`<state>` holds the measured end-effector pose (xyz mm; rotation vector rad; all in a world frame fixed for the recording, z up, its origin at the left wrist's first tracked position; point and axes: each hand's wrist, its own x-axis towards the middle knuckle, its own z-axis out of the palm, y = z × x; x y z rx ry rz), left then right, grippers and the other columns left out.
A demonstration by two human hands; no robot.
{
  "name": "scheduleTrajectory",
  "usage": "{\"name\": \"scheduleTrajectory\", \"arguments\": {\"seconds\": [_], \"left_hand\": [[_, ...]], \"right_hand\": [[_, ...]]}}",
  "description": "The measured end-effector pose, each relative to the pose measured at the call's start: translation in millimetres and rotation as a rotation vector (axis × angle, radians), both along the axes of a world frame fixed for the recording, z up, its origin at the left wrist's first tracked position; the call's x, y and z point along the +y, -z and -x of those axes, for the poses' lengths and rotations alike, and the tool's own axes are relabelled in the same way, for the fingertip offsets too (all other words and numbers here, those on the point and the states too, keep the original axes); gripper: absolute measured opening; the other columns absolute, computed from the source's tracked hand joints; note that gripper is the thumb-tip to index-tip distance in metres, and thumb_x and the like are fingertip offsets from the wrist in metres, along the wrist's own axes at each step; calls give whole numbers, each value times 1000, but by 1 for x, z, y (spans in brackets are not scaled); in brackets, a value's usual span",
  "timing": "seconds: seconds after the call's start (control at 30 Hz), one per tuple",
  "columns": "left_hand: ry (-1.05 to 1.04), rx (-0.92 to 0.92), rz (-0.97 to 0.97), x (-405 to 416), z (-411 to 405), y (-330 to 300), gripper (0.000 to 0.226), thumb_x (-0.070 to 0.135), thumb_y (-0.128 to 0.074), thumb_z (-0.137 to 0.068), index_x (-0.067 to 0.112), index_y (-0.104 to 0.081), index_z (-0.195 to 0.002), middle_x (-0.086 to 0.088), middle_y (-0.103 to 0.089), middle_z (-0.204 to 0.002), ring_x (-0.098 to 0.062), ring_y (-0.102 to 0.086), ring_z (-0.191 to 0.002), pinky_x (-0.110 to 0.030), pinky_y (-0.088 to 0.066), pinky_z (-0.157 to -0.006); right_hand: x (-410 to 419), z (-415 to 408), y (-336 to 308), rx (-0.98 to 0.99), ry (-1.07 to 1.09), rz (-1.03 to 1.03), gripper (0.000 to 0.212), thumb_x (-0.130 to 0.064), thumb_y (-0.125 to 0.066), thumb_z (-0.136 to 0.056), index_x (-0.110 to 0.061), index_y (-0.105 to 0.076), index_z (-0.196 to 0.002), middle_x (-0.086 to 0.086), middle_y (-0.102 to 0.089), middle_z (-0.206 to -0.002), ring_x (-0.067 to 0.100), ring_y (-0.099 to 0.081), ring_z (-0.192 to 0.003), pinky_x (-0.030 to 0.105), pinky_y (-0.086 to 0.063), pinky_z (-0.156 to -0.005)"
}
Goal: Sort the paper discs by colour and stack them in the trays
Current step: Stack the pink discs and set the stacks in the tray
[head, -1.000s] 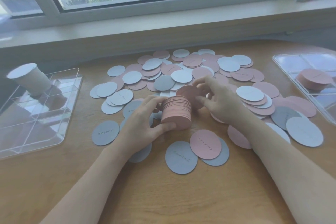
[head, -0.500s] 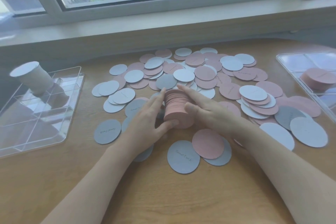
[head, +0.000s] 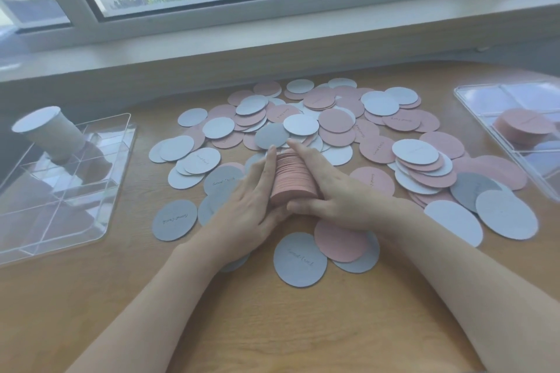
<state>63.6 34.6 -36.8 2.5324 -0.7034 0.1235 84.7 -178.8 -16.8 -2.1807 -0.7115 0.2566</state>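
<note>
A thick stack of pink paper discs (head: 292,175) stands on the wooden table among loose discs. My left hand (head: 251,206) presses its left side with straight fingers. My right hand (head: 339,200) presses its right side the same way, and both thumbs meet at the stack's near edge. Loose pink (head: 336,119), white (head: 300,124) and grey (head: 271,136) discs lie scattered and overlapping behind and beside the hands. A clear divided tray (head: 60,209) at the left holds a tall white stack (head: 45,133). A clear tray (head: 485,100) at the right holds a low pink stack (head: 524,127).
A grey disc (head: 300,260) and a pink one (head: 342,239) lie just in front of my hands. A window sill (head: 272,39) runs along the table's far edge. Bare wood (head: 272,327) stretches between my forearms toward me.
My right hand has come off the top of the pink stack. Both hands now lie flat against its sides, and the stack looks squared up between them.
</note>
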Motion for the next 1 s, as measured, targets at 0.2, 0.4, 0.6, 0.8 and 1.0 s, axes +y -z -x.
{"name": "scheduleTrajectory", "arguments": {"seconds": [0.2,0.4,0.6,0.8,1.0], "left_hand": [[-21,28,113,-2,3,-5,82,63,-43,-92,45,5,-156,17,-26,-149,5,-29,-136,-11,-25,-106],[-61,52,129,-1,4,-9,84,51,-59,-93,40,-7,-157,15,-33,-145,6,-33,-127,2,-21,-97],[-59,77,139,-1,3,-8,85,46,-61,-92,38,-8,-158,12,-35,-143,3,-36,-127,4,-21,-95],[-60,88,156,-1,4,-9,85,55,-58,-92,38,-8,-159,16,-34,-143,0,-37,-130,-14,-30,-96],[-62,100,159,0,4,-10,86,40,-65,-93,37,-10,-159,15,-35,-141,2,-37,-126,1,-25,-95]], "right_hand": [[3,1,-4,-48,5,43,100,-53,-66,-86,-29,0,-158,-9,-16,-160,6,-14,-147,33,-18,-122],[-40,-4,-36,-126,140,378,104,-64,-78,-67,-35,-24,-151,-10,-28,-144,12,-23,-137,29,-24,-110],[-44,6,-40,-31,100,697,109,-69,-81,-54,-36,-27,-143,-11,-28,-133,12,-28,-121,36,-34,-104],[-49,-5,-34,2,175,538,76,-48,-84,-68,-32,-39,-126,-11,-39,-119,12,-40,-112,32,-42,-91],[-54,-20,-19,-91,265,397,38,-32,-72,-86,-32,-50,-117,-12,-50,-110,9,-47,-102,27,-36,-83]]}}
